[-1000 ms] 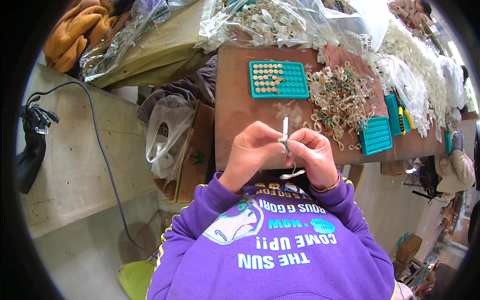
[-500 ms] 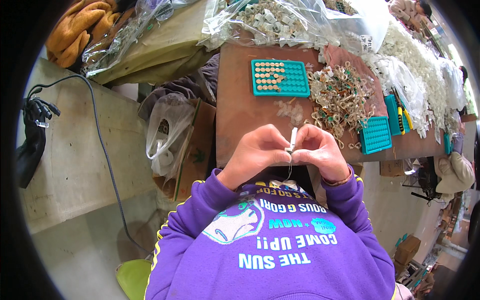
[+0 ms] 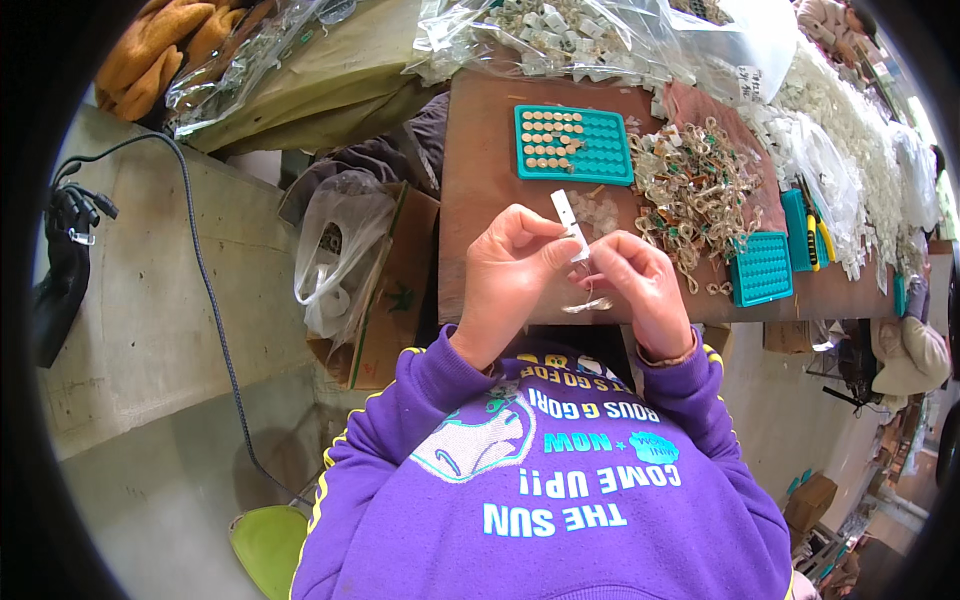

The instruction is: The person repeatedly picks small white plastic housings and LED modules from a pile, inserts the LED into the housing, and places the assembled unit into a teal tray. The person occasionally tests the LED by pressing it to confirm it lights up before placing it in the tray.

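Above the table's near edge, my left hand [image 3: 515, 265] pinches a small flat white plastic piece [image 3: 568, 218] between thumb and fingertips; it is tilted and has small dark holes. Close by on the right, my right hand [image 3: 640, 280] is closed on thin wire at the lower end of that piece. Below the fingers hangs a pale little bundle of wire [image 3: 588, 305]. Beyond my hands, a teal tray [image 3: 610, 142] carries rows of round tan discs in its left part. To its right spreads a heap of looped clear wires with small parts [image 3: 695, 190].
On the right lie a second teal tray [image 3: 762, 270] and yellow-black pliers [image 3: 810, 235]. Plastic bags of white parts [image 3: 560, 30] line the back. A cardboard box [image 3: 395, 290] with a plastic bag stands left of the brown table [image 3: 480, 130]. Another person [image 3: 915, 350] is at far right.
Both hands have moved a little away from my body. The white piece now tilts left and shows more, and the right fingers have shifted to the wire below it.
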Demonstrator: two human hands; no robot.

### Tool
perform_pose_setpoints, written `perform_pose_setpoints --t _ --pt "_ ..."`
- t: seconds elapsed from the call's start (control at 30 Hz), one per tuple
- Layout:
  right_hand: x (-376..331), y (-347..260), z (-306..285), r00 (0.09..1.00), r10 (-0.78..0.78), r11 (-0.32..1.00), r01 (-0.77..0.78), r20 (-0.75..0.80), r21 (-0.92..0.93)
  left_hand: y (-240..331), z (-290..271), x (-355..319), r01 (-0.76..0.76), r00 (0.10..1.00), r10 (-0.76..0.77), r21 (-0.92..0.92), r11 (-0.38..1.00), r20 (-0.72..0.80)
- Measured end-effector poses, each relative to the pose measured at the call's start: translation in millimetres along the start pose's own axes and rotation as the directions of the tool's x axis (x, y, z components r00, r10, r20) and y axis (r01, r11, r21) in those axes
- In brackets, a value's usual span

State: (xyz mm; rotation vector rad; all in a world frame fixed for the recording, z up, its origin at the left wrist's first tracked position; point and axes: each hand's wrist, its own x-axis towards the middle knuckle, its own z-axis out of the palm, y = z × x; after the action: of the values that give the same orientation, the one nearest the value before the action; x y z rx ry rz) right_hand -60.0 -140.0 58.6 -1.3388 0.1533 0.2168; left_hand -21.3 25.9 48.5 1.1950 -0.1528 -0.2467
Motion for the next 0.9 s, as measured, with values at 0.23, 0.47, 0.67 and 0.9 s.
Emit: perform_pose_setpoints --t 0.23,0.47,0.67,0.9 --pt "-3.7 8.3 12.1 0.96 -0.256 0.917 0.205 -0.111 -0.343 -5.7 5.6 0.4 -0.098 0.986 0.122 0.198 0.975 -0.112" --pt "-5.1 0.2 11.5 0.983 -0.175 0.928 0.146 -0.053 -0.343 -11.3 3.3 2.3 -0.104 0.983 0.135 0.225 0.969 -0.124" --pt "-4.8 -9.0 4.4 0.999 0.008 0.99 -0.002 0.043 -0.138 -13.6 3.6 4.5 -0.062 0.989 0.073 0.091 0.994 -0.125" --pt "-1.3 -4.6 9.3 0.981 -0.188 0.884 0.15 -0.044 -0.442 -16.7 1.3 5.2 -0.106 0.989 0.125 0.207 0.973 -0.08"
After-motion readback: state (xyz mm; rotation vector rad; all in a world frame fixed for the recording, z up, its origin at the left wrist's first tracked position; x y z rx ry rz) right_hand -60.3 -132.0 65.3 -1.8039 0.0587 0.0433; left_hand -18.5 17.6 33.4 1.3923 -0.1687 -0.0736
